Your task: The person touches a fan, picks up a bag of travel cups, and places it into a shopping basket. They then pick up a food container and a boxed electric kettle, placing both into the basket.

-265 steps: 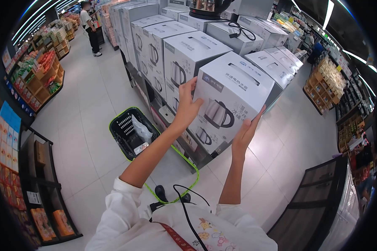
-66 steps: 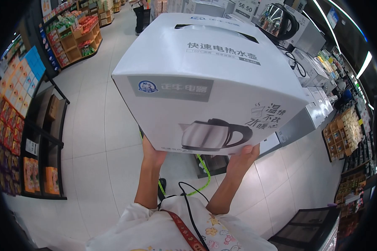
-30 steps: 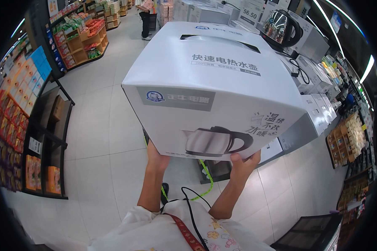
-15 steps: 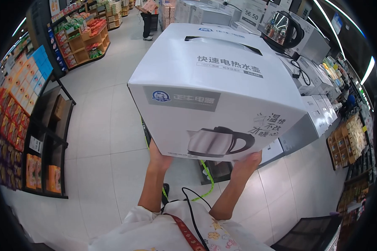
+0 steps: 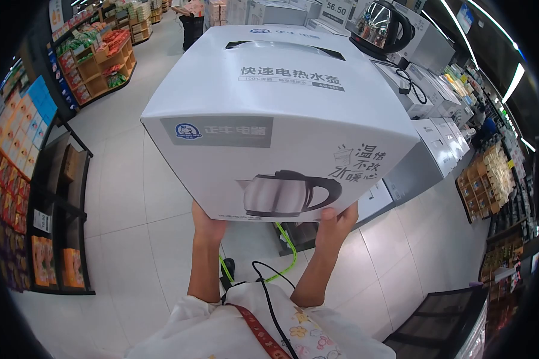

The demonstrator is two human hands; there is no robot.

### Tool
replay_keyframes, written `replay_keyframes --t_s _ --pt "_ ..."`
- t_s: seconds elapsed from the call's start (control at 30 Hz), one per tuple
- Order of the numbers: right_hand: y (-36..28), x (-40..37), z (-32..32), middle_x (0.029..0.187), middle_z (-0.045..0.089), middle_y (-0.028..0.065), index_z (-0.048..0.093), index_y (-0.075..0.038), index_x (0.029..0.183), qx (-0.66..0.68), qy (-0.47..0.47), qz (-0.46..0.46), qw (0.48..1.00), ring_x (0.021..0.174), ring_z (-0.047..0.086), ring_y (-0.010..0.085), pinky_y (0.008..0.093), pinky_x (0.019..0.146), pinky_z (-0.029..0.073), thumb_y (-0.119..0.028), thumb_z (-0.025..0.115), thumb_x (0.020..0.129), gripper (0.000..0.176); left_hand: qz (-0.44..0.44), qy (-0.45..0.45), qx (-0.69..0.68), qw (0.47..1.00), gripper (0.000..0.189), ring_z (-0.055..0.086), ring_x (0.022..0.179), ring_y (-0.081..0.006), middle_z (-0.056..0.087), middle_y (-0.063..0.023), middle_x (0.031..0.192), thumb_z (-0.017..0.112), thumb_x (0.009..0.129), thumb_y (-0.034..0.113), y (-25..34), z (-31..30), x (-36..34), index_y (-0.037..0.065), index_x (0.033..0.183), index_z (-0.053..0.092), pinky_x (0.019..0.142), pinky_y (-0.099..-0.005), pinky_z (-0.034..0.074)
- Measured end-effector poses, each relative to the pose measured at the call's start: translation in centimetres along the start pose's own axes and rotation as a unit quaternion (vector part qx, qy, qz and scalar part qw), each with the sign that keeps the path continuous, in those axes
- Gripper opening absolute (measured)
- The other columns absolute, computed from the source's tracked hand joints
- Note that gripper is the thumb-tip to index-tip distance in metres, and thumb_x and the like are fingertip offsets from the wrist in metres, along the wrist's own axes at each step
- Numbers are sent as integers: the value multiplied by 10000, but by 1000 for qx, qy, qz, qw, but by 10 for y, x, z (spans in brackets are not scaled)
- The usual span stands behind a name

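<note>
A large white kettle box (image 5: 293, 134) with a kettle printed on its front is held up before me, its top face and handle slot showing. My left hand (image 5: 208, 222) grips the lower left edge, the fingers hidden beneath the box. At the lower right, my right hand (image 5: 336, 222) holds the bottom corner, its thumb on the front face and the other fingers mostly out of sight. Behind the box, a shiny display kettle (image 5: 378, 27) with a black handle stands on stacked boxes.
A price sign (image 5: 335, 11) reading 56.50 stands among stacked white boxes (image 5: 443, 146). On the left is a black shelf (image 5: 58, 209) with packaged goods; farther back is a wooden produce rack (image 5: 105, 66). A black-framed stand (image 5: 440, 323) is at lower right. A person (image 5: 191, 27) stands in the aisle.
The box and both hands have shifted left and slightly up in view, and the box's front faces me a little more. Both hands keep their hold.
</note>
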State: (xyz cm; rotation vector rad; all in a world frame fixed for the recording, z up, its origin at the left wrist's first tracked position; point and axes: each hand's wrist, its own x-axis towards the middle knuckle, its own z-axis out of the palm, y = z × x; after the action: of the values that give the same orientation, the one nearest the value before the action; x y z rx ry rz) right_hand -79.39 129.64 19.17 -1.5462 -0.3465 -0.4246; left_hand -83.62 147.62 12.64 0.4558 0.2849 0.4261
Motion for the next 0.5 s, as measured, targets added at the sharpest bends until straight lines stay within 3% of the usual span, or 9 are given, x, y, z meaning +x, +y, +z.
replay_keyframes --t_s 0.43,0.5 --pt "4 -1 4 990 510 81 473 67 1073 31 31 -15 999 928 491 170 290 814 376 -569 663 647 788 3 16 -2 1000 351 500 951 -157 519 -35 1014 394 878 306 1 -2 0 47 1106 462 796 -315 413" --pt "2 -1 4 1042 500 107 431 80 1091 7 16 -5 1000 965 490 188 307 850 381 -621 629 631 860 8 3 0 1000 350 502 948 -156 519 -36 1013 394 878 304 0 -7 1 45 1104 464 793 -315 415"
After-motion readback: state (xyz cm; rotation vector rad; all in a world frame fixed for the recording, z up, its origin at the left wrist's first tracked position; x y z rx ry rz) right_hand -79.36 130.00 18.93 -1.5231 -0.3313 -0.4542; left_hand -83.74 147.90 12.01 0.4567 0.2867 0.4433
